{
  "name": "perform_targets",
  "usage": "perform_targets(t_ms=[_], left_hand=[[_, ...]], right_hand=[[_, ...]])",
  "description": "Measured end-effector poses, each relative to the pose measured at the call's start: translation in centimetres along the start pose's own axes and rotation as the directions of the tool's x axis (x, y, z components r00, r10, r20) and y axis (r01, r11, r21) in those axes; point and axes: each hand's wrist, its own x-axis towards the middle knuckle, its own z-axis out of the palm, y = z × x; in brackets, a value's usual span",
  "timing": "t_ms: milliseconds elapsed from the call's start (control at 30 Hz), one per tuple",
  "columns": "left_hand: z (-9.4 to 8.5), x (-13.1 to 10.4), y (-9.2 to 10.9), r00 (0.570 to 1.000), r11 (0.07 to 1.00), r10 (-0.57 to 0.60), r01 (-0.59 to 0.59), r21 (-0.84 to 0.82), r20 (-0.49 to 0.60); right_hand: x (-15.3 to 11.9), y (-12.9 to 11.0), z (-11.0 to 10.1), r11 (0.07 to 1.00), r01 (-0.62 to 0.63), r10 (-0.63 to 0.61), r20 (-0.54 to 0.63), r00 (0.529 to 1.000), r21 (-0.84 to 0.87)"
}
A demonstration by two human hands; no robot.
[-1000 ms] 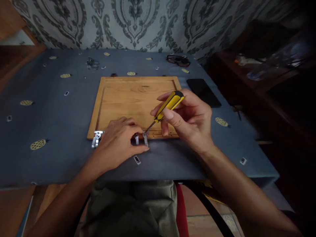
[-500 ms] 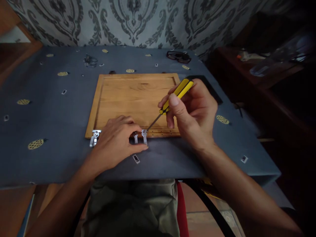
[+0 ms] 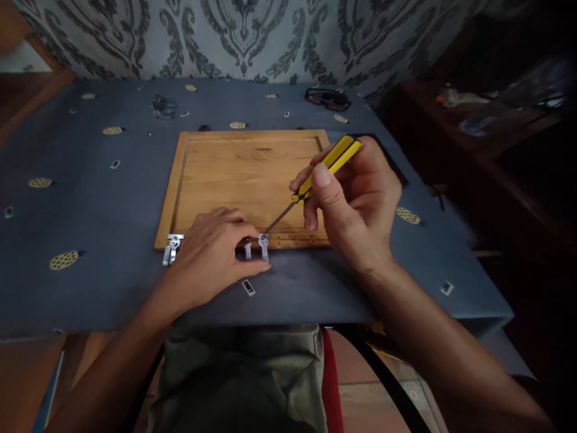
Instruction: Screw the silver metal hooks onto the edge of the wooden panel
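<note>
My right hand is closed around the yellow and black handle of a screwdriver. The screwdriver slants down to the left, its tip at a small metal bracket on the near edge of a wooden panel. Thumb and fingers of my left hand pinch that bracket from the left. A second metal piece shows between those fingers. Another metal bracket sits at the panel's near left corner. Small dark holes line the near edge right of the screwdriver tip.
The panel lies on a blue patterned tablecloth. Dark glasses and a small clump of metal pieces rest at the back. A black flat object lies behind my right hand. A dark shelf stands at the right.
The view has shifted slightly. My right hand and the screwdriver handle have moved a little right and up, with the tip still at the bracket. My left hand keeps its hold.
</note>
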Motion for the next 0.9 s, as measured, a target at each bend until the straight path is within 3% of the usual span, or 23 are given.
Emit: perform_targets(t_ms=[333,667,900], left_hand=[[-0.1,0.1,0.2,0.999,1.0,-0.022,0.021,0.016,0.028],[0.1,-0.1,-0.3,1.0,1.0,0.018,-0.018,0.01,-0.014],[-0.1,-0.1,0.0,1.0,1.0,-0.008,0.008,0.006,0.011]], right_hand=[[-0.1,-0.4,0.3,0.999,-0.035,0.032,0.071,0.997,0.042],[-0.1,-0.9,0.6,0.998,-0.044,0.04,0.101,0.994,0.039],[0.0,0.2,0.2,0.997,-0.027,0.016,0.142,0.99,0.076]])
